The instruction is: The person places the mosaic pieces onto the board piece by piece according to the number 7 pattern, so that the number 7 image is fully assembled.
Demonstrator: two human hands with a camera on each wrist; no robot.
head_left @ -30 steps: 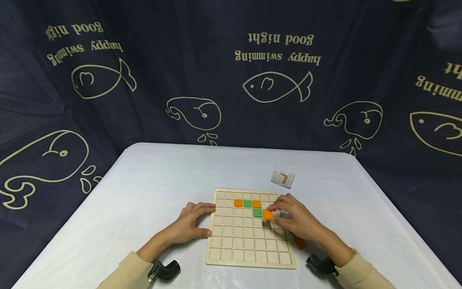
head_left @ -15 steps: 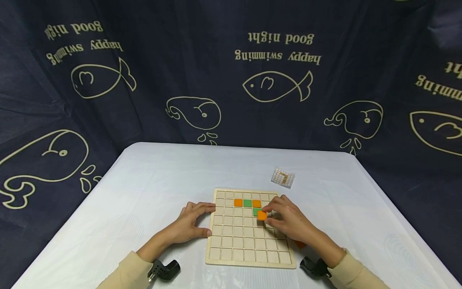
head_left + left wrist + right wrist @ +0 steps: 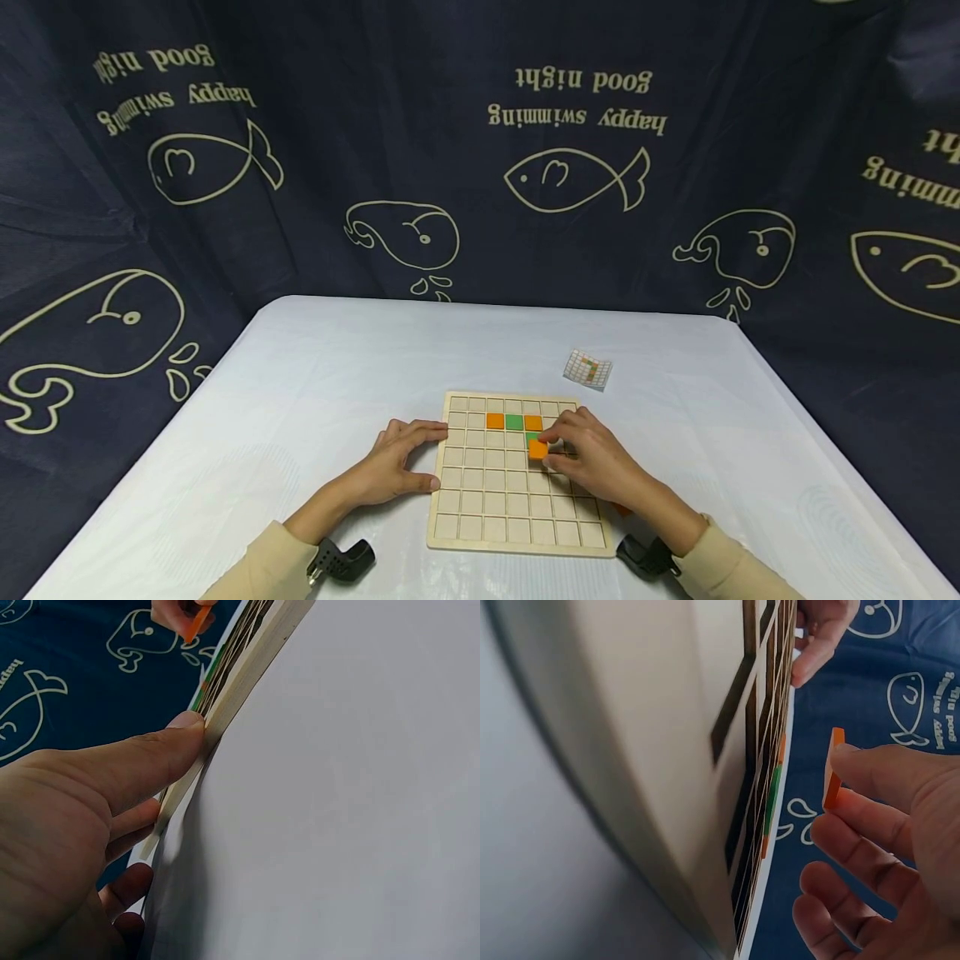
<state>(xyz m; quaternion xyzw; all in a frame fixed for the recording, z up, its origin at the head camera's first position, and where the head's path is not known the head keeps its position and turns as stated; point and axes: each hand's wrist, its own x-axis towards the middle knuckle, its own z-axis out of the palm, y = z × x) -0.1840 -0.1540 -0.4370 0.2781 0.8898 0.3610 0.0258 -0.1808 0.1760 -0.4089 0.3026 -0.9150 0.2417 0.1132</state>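
Between the thumb and index finger of my right hand (image 3: 592,454), an orange square tile (image 3: 537,450) is pinched above the wooden grid board (image 3: 495,505). In the right wrist view the tile (image 3: 834,769) is seen nearly edge-on, apart from the board, with the other fingers loosely bent. Below it, a green tile (image 3: 532,437) is partly covered in the head view. One row farther back, an orange tile (image 3: 495,422), a green tile (image 3: 513,422) and another orange tile (image 3: 533,422) sit side by side in cells. My left hand (image 3: 386,471) touches the board's left edge with thumb and fingers extended.
Behind the board lies a small printed card (image 3: 588,370) with a coloured grid pattern. A dark orange piece (image 3: 622,509) peeks out beside the board, mostly hidden under the right forearm. The white table (image 3: 360,350) ends at a dark patterned curtain (image 3: 480,250).
My right hand has moved left with the orange tile, from right of the green tile to over its near edge. The left hand has stayed at the board's edge.
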